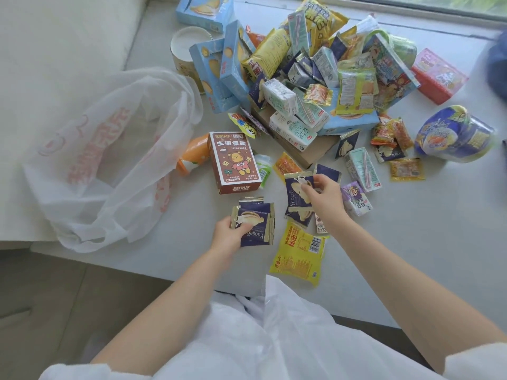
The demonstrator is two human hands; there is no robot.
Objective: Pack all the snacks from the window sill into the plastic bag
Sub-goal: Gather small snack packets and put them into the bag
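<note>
Head view: near the sill's [175,259] front edge, our left hand [229,237] grips dark-blue foil biscuit packets [256,223]; our right hand [323,196] pinches another dark-blue packet [297,193]; the white translucent plastic bag [109,160] lies open at the left edge.

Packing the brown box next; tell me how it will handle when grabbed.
The brown box looks like stiff cardboard, so it probably keeps its shape. It lies flat, unlikely to roll or tip. Likely light for its size, being a snack carton.

bag [90,160]: I'm seeing it lying open and crumpled, white, translucent, left on the sill.
snacks [315,86]: I'm seeing them lying heaped and scattered right of it.
packets [253,223]: I'm seeing navy ones lying nearest.
</note>
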